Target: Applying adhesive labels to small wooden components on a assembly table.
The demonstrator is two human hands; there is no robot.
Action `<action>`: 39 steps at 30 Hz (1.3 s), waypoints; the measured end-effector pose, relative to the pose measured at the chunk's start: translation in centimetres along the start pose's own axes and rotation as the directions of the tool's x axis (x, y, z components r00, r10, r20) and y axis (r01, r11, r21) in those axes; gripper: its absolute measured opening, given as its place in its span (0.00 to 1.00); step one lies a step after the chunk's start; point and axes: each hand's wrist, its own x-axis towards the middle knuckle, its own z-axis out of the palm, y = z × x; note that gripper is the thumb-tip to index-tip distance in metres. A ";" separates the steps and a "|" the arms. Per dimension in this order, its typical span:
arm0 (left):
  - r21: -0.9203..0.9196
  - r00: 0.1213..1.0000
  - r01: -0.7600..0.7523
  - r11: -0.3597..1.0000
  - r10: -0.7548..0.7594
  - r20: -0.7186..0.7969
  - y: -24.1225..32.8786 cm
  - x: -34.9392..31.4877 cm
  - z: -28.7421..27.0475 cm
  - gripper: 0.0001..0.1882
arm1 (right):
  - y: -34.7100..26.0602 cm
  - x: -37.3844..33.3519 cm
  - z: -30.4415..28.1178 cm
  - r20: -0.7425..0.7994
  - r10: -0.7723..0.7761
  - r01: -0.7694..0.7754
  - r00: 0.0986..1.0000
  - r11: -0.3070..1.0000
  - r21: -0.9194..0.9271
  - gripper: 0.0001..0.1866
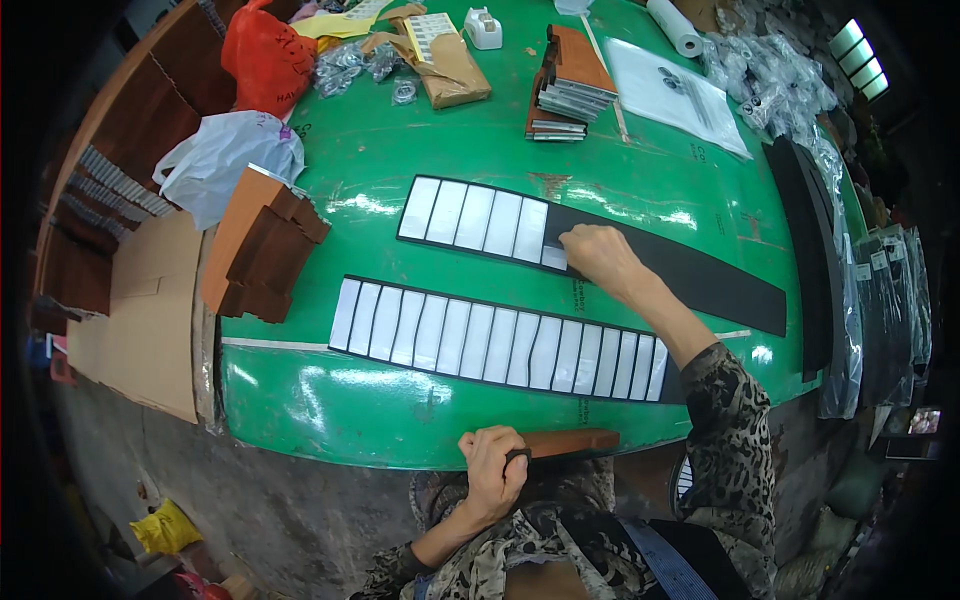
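Glossy green table (380, 150); grey floor (300, 515); bright paned window (858, 57) upper right.

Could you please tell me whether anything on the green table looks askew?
On the lower black strip, several gaps between the white panels look wavy, unlike the straighter ones on the upper strip. The stacked brown pieces at the left also sit unevenly.

I take this for a workshop: black strips (700, 275) lie across a broad green counter (400, 150) among stacked brown parts (262, 245), clear bags (770, 82) and a tape dispenser (483, 30), with cardboard (140, 320) alongside and a scuffed grey floor (320, 505) below.
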 end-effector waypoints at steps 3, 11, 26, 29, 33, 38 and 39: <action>0.002 1.000 -0.004 1.000 0.004 0.013 0.0 0.0 -0.1 0.08 | 1.0 0.5 -0.5 -0.065 0.117 -0.102 0.991 0.976 0.192 0.04; 0.123 0.998 -0.012 0.992 0.004 0.061 1.3 0.9 -1.1 0.14 | -3.4 -4.3 -5.6 0.524 0.441 -0.557 0.729 -0.063 0.828 0.05; 0.669 0.876 -0.464 0.581 0.416 0.246 3.5 0.4 2.6 0.08 | -12.3 -20.3 -9.2 0.400 0.555 -0.477 0.729 -0.006 0.879 0.11; 0.702 0.880 -0.451 0.551 0.406 0.247 3.3 -0.6 4.2 0.08 | -13.2 -20.3 -9.7 0.208 0.547 -0.450 0.811 0.355 0.820 0.13; 0.729 0.899 -0.409 0.549 0.381 0.217 3.0 -1.3 5.2 0.09 | -14.1 -20.9 -9.0 0.049 0.446 -0.376 0.894 0.686 0.622 0.19; 0.746 0.930 -0.344 0.570 0.316 0.187 3.0 -2.0 5.9 0.12 | -14.3 -20.5 -8.5 -0.121 0.330 -0.249 0.936 0.866 0.432 0.21; 0.747 0.935 -0.332 0.576 0.308 0.179 2.9 -2.2 6.2 0.13 | -14.2 -20.5 -8.5 -0.149 0.307 -0.225 0.940 0.886 0.406 0.21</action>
